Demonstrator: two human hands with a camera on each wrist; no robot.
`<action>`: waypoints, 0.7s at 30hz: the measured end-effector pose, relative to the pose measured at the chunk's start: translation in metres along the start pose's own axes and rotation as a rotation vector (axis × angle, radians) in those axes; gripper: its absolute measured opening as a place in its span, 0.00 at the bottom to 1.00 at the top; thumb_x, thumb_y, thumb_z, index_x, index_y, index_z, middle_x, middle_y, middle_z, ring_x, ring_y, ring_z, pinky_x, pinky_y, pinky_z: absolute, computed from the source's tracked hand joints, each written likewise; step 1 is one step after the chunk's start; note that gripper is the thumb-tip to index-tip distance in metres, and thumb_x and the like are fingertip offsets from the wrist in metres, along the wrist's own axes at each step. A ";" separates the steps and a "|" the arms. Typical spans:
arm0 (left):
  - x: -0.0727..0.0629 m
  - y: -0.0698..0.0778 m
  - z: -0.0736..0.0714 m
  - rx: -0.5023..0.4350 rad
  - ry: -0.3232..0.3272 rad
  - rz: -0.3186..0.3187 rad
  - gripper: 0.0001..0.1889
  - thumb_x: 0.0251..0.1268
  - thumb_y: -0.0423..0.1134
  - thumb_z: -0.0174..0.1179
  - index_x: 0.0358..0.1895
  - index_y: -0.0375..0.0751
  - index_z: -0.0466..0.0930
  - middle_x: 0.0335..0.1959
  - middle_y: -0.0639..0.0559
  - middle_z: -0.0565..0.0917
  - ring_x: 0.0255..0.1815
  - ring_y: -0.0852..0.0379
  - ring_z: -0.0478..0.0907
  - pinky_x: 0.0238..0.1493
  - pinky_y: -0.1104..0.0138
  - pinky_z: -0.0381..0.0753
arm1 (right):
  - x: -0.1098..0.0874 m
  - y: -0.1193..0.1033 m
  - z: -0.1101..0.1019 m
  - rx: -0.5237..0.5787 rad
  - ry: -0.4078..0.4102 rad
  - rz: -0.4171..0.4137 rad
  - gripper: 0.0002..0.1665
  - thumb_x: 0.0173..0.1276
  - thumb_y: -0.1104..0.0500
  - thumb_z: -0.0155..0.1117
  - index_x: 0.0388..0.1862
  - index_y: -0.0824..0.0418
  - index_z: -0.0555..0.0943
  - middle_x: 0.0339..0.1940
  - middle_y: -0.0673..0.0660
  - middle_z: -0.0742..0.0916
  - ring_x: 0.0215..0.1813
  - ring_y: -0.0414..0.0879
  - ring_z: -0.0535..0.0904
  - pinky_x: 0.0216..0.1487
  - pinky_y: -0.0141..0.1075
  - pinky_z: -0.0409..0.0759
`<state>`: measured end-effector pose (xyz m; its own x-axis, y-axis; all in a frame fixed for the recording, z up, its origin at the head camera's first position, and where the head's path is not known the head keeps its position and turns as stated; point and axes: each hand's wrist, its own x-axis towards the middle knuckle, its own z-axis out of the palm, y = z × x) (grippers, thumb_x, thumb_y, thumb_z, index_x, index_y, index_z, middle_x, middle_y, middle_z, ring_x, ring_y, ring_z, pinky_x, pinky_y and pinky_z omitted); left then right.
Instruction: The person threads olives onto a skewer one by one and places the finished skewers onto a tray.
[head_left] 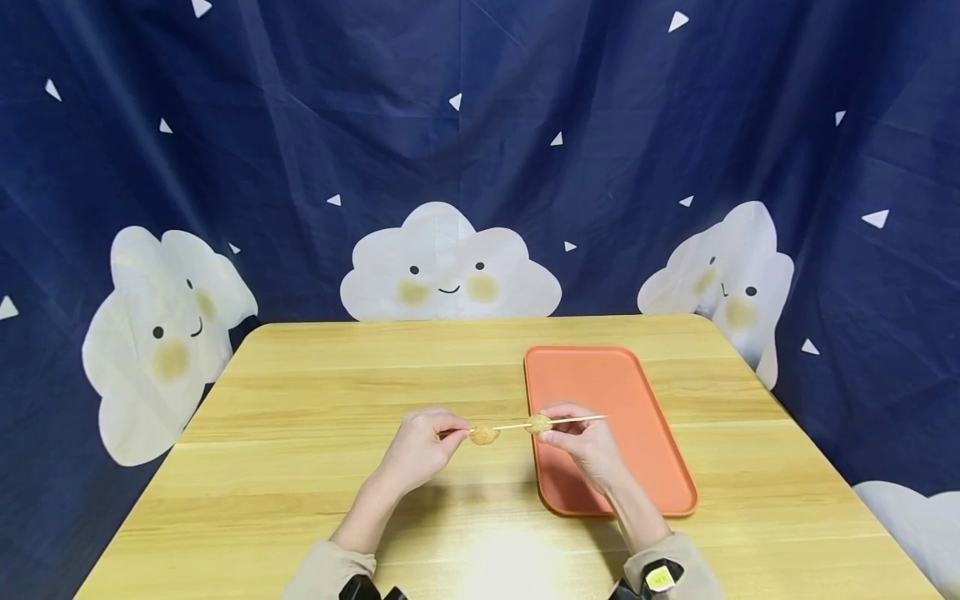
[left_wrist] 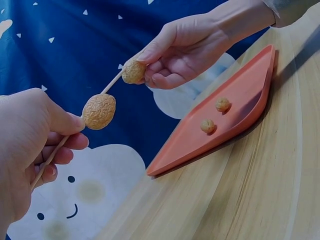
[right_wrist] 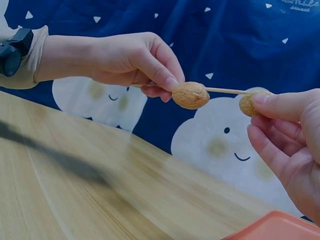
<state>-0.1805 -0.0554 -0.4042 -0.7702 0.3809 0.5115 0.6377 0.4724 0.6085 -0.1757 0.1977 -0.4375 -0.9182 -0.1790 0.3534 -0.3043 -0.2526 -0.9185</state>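
- I see the left hand with thumb and forefinger pinched together on the wooden skewer, just beside the browner ball; the skewer runs back along the palm, probably so that it cannot swing.
- I see the right hand with thumb and fingertips closed round the paler ball, the skewer passing through it and out to the right. Gripping the ball rather than the skewer likely lets it slide or turn along the shaft.
- Both wrinkled balls sit on the skewer with a bare stretch between them. I read the nearly level hold in the head view as a way to guide and brace from opposite ends.
- The skewer hangs above the worktop, roughly midway between its side edges; the paler ball is over the left rim of the orange tray.
- I find that tray in the worktop's right half, in from the right edge, presumably for a short reach.
- From the left wrist I make out two loose balls, one and another, lying apart on the tray, whose raised rim should stop them rolling off.
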 end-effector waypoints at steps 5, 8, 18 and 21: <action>0.000 0.000 0.000 0.013 0.007 -0.002 0.04 0.52 0.29 0.65 0.28 0.42 0.86 0.27 0.57 0.83 0.28 0.64 0.77 0.30 0.72 0.77 | 0.001 0.000 0.002 0.024 -0.008 0.019 0.20 0.52 0.75 0.65 0.38 0.53 0.84 0.35 0.50 0.85 0.35 0.41 0.80 0.36 0.28 0.78; 0.000 0.000 0.000 0.012 0.006 -0.001 0.04 0.52 0.28 0.65 0.28 0.42 0.86 0.27 0.57 0.83 0.28 0.64 0.77 0.30 0.72 0.77 | 0.001 0.000 0.003 0.030 -0.004 0.029 0.21 0.53 0.77 0.64 0.38 0.53 0.84 0.35 0.50 0.85 0.35 0.41 0.80 0.36 0.28 0.78; 0.002 0.002 0.001 0.010 0.017 0.001 0.05 0.51 0.28 0.65 0.28 0.42 0.86 0.27 0.57 0.83 0.28 0.64 0.77 0.30 0.72 0.77 | 0.002 0.002 0.006 0.072 -0.006 0.045 0.19 0.52 0.75 0.66 0.37 0.53 0.84 0.36 0.50 0.85 0.36 0.40 0.79 0.36 0.27 0.78; 0.002 0.003 0.002 0.012 0.015 -0.003 0.05 0.51 0.28 0.65 0.27 0.42 0.86 0.26 0.57 0.83 0.28 0.64 0.77 0.30 0.72 0.77 | 0.001 0.002 0.008 0.054 0.001 0.057 0.20 0.52 0.76 0.65 0.37 0.53 0.84 0.35 0.49 0.85 0.35 0.40 0.79 0.36 0.27 0.77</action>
<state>-0.1798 -0.0518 -0.4023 -0.7717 0.3678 0.5188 0.6353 0.4826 0.6029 -0.1757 0.1896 -0.4380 -0.9340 -0.1933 0.3004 -0.2372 -0.2935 -0.9261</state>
